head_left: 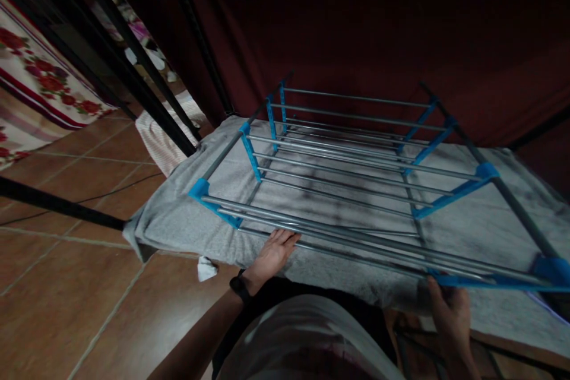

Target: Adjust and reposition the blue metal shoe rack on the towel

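A shoe rack [338,161] of grey metal tubes with blue plastic connectors lies across a bed with a grey cover. My left hand [272,254], a dark band on its wrist, is over the rack's low front tube. Its fingers curl across the tube and the thumb is hidden. Farther right, my right hand [450,307] grips the front of the rack beside a blue connector [463,280]. The thumb points up there, and the other fingers are mostly out of sight. Several long tubes run close together along the front.
The grey cover [178,214] spreads under the rack. Black metal posts [146,95] rise on the left, and a dark red curtain [356,35] hangs behind. A floral cloth [48,80] hangs at the far left. A small white scrap [206,269] lies on the tiled floor [89,303].
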A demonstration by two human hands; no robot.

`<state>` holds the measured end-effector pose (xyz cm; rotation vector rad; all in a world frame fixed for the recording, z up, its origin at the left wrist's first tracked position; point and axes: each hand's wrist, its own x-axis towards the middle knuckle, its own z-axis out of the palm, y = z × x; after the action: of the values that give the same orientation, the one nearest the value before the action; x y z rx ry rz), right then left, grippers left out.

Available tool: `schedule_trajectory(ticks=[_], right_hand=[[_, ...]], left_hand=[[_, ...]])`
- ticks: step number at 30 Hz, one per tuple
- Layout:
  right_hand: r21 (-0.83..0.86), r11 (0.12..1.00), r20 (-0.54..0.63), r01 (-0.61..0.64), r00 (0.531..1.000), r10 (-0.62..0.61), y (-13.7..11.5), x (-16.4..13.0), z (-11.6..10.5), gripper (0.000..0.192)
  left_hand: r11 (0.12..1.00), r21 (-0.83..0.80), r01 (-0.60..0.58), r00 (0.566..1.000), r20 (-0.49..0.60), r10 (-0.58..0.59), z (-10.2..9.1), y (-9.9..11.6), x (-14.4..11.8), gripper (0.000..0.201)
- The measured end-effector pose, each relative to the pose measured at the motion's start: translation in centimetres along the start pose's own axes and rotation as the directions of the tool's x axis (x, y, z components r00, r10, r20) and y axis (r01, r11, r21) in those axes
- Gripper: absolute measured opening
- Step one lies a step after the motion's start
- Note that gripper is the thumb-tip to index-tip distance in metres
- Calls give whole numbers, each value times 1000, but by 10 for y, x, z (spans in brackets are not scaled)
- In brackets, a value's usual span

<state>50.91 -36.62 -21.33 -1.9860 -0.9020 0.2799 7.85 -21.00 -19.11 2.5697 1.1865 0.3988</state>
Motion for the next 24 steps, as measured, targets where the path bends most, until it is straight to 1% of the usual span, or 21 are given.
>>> schedule_trajectory(ticks=[3, 6, 10, 12, 14, 16, 18, 20, 24], right_hand=[[-15, 1000, 10, -11, 1000, 11, 7, 1, 0, 38], [-36, 999, -13, -18, 1000, 18, 11, 1, 3, 39], [-23, 1000, -72, -4, 997, 3, 9, -2, 8, 42], [-10, 1000, -101, 3, 995, -4, 6, -4, 11, 44], [-15, 1000, -123, 4, 992, -6, 4, -5, 14, 44], [-16, 1000, -144, 5, 990, -8, 3, -5, 18, 44], [-2, 1000, -154, 11, 988, -11, 5, -5, 21, 43], [21, 1000, -151, 15, 988, -12, 8, -4, 23, 42], [65, 998, -120, 22, 993, -14, 12, -4, 23, 43]], left_hand=[[1000, -15, 2, 1000, -2, -2, -1, 0, -2, 39], [1000, -13, 8, 1000, -11, -8, -1, -2, -2, 38], [999, -16, -45, 999, -21, 44, -3, -6, -3, 39], [998, -3, -70, 996, -49, 70, -4, -10, -4, 38], [997, 19, -69, 991, -110, 70, -2, -17, -3, 36], [998, 48, -33, 982, -182, 41, 3, -25, 3, 34], [998, 63, 4, 975, -221, 10, 8, -32, 14, 34], [998, 66, 4, 975, -223, 10, 12, -37, 28, 35], [996, 84, -41, 979, -198, 57, 18, -44, 51, 38]])
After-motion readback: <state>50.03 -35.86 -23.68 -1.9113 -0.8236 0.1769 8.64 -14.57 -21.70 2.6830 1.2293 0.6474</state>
